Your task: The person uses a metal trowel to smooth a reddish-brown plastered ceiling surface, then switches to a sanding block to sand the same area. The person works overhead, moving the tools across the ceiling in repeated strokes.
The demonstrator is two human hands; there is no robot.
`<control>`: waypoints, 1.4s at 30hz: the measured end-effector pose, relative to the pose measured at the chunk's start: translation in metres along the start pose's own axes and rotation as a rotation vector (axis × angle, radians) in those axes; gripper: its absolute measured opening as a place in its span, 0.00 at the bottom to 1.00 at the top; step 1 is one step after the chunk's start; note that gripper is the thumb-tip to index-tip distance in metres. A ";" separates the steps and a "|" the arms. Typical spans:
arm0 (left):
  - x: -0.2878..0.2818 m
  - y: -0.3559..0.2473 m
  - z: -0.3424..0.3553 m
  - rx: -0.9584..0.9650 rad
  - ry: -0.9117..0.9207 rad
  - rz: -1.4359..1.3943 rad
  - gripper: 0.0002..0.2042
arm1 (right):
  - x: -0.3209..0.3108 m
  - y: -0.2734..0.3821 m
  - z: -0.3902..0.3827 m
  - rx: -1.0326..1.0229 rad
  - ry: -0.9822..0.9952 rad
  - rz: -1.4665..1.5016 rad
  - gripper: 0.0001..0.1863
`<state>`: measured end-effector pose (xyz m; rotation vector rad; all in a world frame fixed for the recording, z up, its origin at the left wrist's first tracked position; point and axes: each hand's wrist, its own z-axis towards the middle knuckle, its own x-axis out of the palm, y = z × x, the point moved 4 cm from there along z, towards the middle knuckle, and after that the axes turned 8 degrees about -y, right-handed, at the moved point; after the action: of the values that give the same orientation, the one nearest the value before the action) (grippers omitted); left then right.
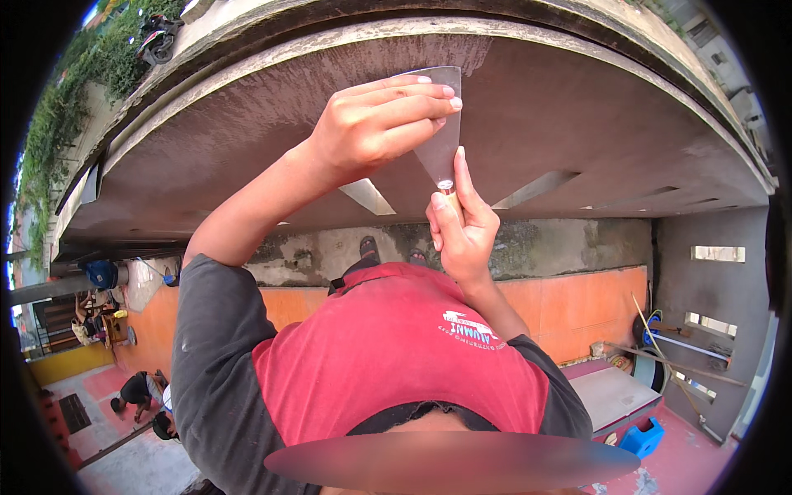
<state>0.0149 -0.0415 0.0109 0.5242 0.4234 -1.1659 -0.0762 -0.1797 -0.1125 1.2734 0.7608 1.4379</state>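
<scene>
A putty knife (439, 148) with a wide metal blade and a short handle points up in front of the grey plastered wall (272, 124). Around its handle, just below the blade, my right hand (468, 235) is closed, with thumb and forefinger at the collar. My left hand (375, 124) reaches across from the left and lies over the upper blade, fingers close together and fingertips near its right edge. Its thumb is hidden, as is part of the blade behind the fingers. Darker, wet-looking streaks show along the wall's upper part.
Slots (367, 196) pierce the wall. Behind me runs an orange wall (577, 309). At right are a long pole (660, 355), a blue plastic stool (643, 437) and a grey-topped box (615, 392). Other people (140, 392) are low at left; a motorcycle (158, 40) stands beyond the wall.
</scene>
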 end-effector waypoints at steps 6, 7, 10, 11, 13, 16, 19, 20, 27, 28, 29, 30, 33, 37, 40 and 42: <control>0.007 -0.006 -0.013 -0.003 0.013 0.016 0.04 | -0.007 -0.010 -0.007 -0.011 -0.060 -0.062 0.32; 0.006 -0.004 -0.009 0.002 0.014 0.015 0.04 | -0.007 -0.009 -0.004 -0.032 -0.044 -0.063 0.32; 0.004 -0.001 -0.007 0.019 -0.008 0.027 0.05 | -0.007 -0.007 0.000 -0.067 -0.007 -0.100 0.33; 0.004 -0.002 -0.010 0.002 -0.011 0.031 0.05 | -0.006 -0.007 0.002 -0.086 -0.004 -0.121 0.33; 0.006 -0.006 -0.019 -0.030 -0.016 0.039 0.05 | -0.007 -0.007 -0.002 -0.086 -0.001 -0.137 0.33; 0.005 -0.004 -0.015 -0.004 0.014 0.049 0.05 | -0.008 -0.009 -0.003 -0.058 -0.008 -0.111 0.33; 0.006 -0.003 -0.016 -0.004 -0.013 0.043 0.05 | -0.006 -0.007 -0.004 -0.028 -0.028 -0.106 0.32; 0.005 -0.003 -0.017 -0.007 -0.022 0.042 0.05 | -0.007 -0.005 -0.002 -0.024 -0.035 -0.128 0.31; 0.001 0.000 -0.005 0.039 -0.088 0.087 0.05 | -0.005 0.010 0.012 -0.158 -0.035 -0.166 0.31; -0.002 0.003 -0.002 0.045 -0.090 0.095 0.05 | -0.003 0.007 0.009 -0.122 -0.037 -0.143 0.32; -0.002 0.004 -0.002 0.039 -0.073 0.081 0.05 | 0.000 0.005 0.010 -0.099 -0.037 -0.116 0.32; -0.001 0.002 -0.006 0.032 -0.057 0.068 0.06 | 0.001 0.003 0.010 -0.076 -0.037 -0.090 0.32; 0.004 -0.004 -0.020 0.016 0.010 0.041 0.06 | -0.001 -0.006 -0.005 0.013 -0.050 -0.079 0.33; -0.009 0.005 0.005 0.056 -0.089 0.120 0.06 | 0.001 0.016 0.019 -0.090 0.006 -0.058 0.32; -0.002 0.001 -0.007 0.044 -0.042 0.091 0.05 | 0.000 0.006 0.009 -0.045 -0.022 -0.096 0.32; 0.008 -0.002 -0.023 0.016 0.013 0.020 0.05 | -0.006 -0.009 -0.008 0.036 -0.040 -0.068 0.32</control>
<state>0.0147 -0.0350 -0.0124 0.5486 0.4194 -1.1478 -0.0813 -0.1812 -0.1246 1.2878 0.7984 1.3461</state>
